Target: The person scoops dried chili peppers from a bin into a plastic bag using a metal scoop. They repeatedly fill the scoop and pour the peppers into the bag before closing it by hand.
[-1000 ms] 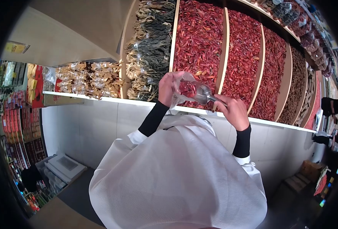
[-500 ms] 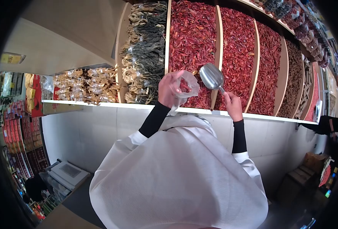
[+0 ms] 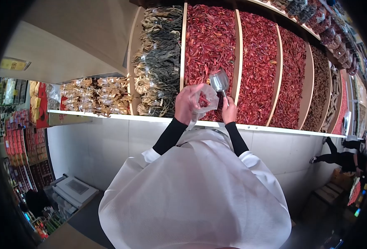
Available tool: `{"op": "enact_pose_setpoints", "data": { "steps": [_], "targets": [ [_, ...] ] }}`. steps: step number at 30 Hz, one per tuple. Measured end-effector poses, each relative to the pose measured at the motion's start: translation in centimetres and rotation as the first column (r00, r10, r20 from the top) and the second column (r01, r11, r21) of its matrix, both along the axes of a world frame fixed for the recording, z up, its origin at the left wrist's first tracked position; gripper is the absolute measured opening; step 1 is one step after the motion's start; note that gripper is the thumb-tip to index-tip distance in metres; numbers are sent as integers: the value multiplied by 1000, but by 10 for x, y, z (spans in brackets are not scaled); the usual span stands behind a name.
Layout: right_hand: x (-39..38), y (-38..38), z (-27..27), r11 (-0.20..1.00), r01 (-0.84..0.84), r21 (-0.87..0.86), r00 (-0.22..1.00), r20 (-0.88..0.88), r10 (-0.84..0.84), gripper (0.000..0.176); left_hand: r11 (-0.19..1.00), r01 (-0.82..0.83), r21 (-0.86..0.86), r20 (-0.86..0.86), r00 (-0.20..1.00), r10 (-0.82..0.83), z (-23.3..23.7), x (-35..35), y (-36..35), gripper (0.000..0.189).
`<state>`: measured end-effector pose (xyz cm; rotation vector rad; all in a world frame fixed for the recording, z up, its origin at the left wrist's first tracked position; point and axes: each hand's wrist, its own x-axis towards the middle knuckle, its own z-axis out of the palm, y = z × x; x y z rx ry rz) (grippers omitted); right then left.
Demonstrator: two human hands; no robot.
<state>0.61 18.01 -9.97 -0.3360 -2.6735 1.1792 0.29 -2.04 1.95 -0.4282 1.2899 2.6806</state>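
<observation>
Red chillies (image 3: 210, 37), wooden dividers (image 3: 238, 50), white counter ledge (image 3: 109, 116), packed shelves (image 3: 19, 137)

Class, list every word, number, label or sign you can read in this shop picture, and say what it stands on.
Nothing can be read for certain.
The yellow sign on the upper-left wall: print too blurred.
The box at the counter's left end: marks too small.
The packets on the far-left racks: labels too small.
The plastic bag in the left hand and the metal scoop in the right hand: no print shows.

a shop (bulk dried chilli bins (image 3: 256, 62))
</observation>
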Motion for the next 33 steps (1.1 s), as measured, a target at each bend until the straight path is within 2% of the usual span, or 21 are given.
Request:
{"op": "enact_pose_setpoints", "data": {
  "steps": [1, 4, 6, 10, 12, 14, 16, 21, 24, 26, 27, 28, 30, 33],
  "targets": [
    [-3, -1, -10, 996, 1, -90, 1000, 13, 0, 32, 1000, 6, -1, 6, 1000, -6, 0, 0, 0, 37],
    [-12, -7, -28, 991, -22, -134, 1000, -5, 21, 32, 998, 57, 14, -9, 998, -57, 5, 2, -2, 31],
    [-17, -12, -29, 997, -16, -78, 999, -32, 14, 30, 998, 58, 29, -13, 998, -58, 2, 2, -1, 30],
    [-26, -19, -3, 999, -2, 53, 998, 64, -1, 26, 997, 64, 49, -30, 998, -63, -2, 3, -1, 28],
    [-29, -21, -4, 990, 29, 136, 995, -101, -15, 26, 998, 55, 33, -26, 998, -54, -4, 3, -1, 29],
    [-29, -17, -8, 991, 16, 131, 991, -135, 2, 27, 999, 46, 20, -22, 999, -46, -3, 3, -2, 29],
    [-25, -13, -13, 989, -6, 145, 998, -63, 16, 26, 1000, 25, 17, -10, 1000, -25, 0, 3, -2, 30],
    [-21, -12, -29, 994, -69, 88, 998, -10, 70, 29, 1000, 20, 9, -11, 1000, -20, 1, 2, -3, 31],
    [-28, -12, -41, 994, -108, 10, 993, -35, 109, 32, 999, 31, 9, -8, 1000, -31, 1, -1, 0, 31],
    [-42, -9, -68, 959, -170, -228, 984, -99, 150, 34, 999, 33, 8, -7, 999, -33, 2, -1, 2, 31],
    [-47, -7, -67, 917, -156, -368, 985, 16, 174, 36, 999, 49, 2, -6, 999, -49, 5, -1, 3, 32],
    [-51, -9, -68, 916, -155, -369, 985, 16, 173, 36, 998, 65, -4, -6, 998, -65, 7, -1, 3, 32],
    [-58, -15, -68, 739, -75, -669, 993, 17, 116, 33, 999, 33, -8, 13, 999, -32, 4, -3, 6, 34],
    [-54, -13, -62, 718, -16, -696, 994, 66, 87, 34, 1000, -2, 6, 3, 1000, 2, 0, -7, 4, 36]
  ]
}}
